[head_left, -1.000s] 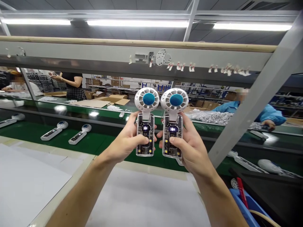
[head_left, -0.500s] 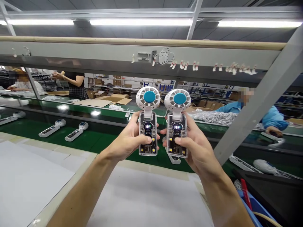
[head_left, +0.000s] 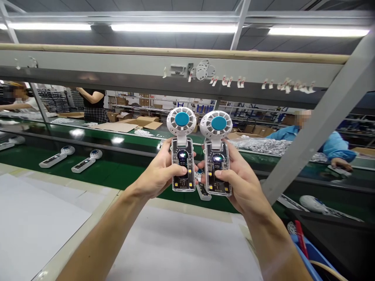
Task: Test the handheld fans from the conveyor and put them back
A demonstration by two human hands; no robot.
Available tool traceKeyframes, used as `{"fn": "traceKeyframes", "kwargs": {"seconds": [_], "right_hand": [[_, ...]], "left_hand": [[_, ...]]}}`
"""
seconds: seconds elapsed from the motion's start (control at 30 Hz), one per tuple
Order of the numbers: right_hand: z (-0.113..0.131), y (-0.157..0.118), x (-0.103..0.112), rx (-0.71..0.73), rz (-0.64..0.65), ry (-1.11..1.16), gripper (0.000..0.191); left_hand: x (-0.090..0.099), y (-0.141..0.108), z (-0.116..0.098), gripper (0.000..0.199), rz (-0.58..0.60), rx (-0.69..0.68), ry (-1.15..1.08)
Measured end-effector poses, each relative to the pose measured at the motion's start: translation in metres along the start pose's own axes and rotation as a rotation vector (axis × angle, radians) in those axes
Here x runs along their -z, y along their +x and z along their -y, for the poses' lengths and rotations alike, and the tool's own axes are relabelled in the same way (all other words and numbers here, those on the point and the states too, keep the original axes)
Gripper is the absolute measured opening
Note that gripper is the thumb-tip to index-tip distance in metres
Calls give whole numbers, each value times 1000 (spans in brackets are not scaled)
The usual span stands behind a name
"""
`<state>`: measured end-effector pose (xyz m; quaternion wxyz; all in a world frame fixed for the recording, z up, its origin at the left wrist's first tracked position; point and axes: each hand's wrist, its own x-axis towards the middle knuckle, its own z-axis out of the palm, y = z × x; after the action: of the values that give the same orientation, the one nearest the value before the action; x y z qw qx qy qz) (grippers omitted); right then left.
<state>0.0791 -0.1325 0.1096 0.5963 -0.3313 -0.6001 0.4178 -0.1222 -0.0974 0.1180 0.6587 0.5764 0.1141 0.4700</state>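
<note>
Side by side in front of me I hold two small handheld fans with round white heads, blue centres and clear handles that show circuit boards. My left hand (head_left: 159, 169) is closed around the left handheld fan (head_left: 183, 181), its thumb on the middle of the handle. Around the right handheld fan (head_left: 217, 183) my right hand (head_left: 241, 175) is closed, thumb also on the handle's middle. A small display glows on each handle. Behind them, partly hidden, another fan (head_left: 205, 193) lies on the green conveyor belt (head_left: 117, 171).
More fans (head_left: 86, 161) lie on the belt at left and right. White sheets (head_left: 181, 246) cover the near bench. A slanted metal post (head_left: 310, 113) and a blue bin (head_left: 312, 253) stand at right. Across the belt, a person in blue sleeves (head_left: 336, 144) handles an item; others are at far left.
The fans on the belt have shifted left. Both held fans have moved slightly left, and their displays look different. At far left, the co-workers' arms have moved.
</note>
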Motion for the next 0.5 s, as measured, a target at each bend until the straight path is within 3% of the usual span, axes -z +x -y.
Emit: {"fn": "traceKeyframes", "kwargs": {"seconds": [0.2,0.33,0.4,0.5], "right_hand": [[4,-4,-4,14,8,20,85],[1,-3,-7,83,-152,-4,83],[-2,0,-9,51,-161,60,62],[-3,-1,-7,32,-139,-40,33]], "left_hand": [[-2,-2,-1,65,24,2,-42],[-1,-2,3,70,0,-38,20],[1,1,9,65,-122,-147,164],[6,6,19,38,-451,-382,462]]}}
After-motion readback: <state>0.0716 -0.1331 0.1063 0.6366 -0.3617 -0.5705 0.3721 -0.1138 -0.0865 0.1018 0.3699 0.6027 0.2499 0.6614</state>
